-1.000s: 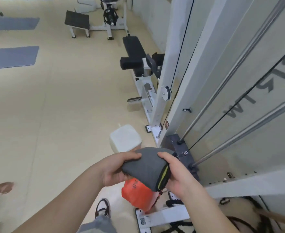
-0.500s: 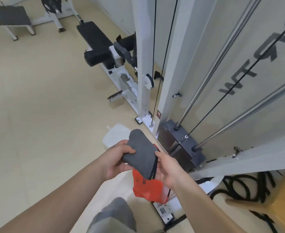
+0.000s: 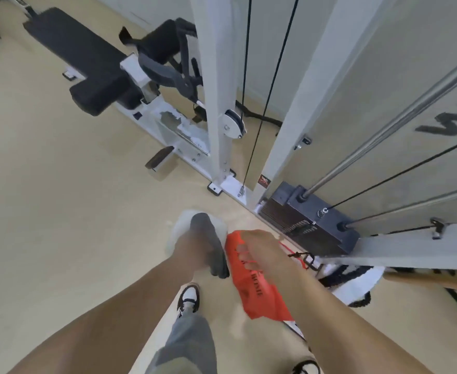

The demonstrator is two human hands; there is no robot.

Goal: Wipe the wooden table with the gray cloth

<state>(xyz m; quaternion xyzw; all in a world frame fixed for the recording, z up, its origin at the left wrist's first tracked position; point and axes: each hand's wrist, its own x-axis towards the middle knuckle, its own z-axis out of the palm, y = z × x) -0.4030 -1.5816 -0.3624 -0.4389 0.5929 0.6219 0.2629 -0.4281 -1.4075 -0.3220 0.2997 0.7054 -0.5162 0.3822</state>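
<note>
My left hand (image 3: pixel 188 252) is shut on the folded gray cloth (image 3: pixel 211 242), holding it above the floor; both are motion-blurred. My right hand (image 3: pixel 262 249) is off the cloth, just to its right, with its fingers loosely curled and apart in front of an orange bag (image 3: pixel 259 295). Whether it touches the bag I cannot tell. A tan wooden edge (image 3: pixel 424 279), possibly the table, pokes in at the right border; most of it is out of view.
A white cable machine frame (image 3: pixel 219 103) with a dark weight stack (image 3: pixel 303 217) stands just ahead on the right. A black padded bench (image 3: pixel 87 76) lies at upper left. A white block (image 3: pixel 177 228) sits on the floor under the cloth. Black ropes (image 3: pixel 356 273) lie at right.
My right hand has let go of the cloth and moved right; the left hand alone holds it now. The view has swung right and closer to the cable machine.
</note>
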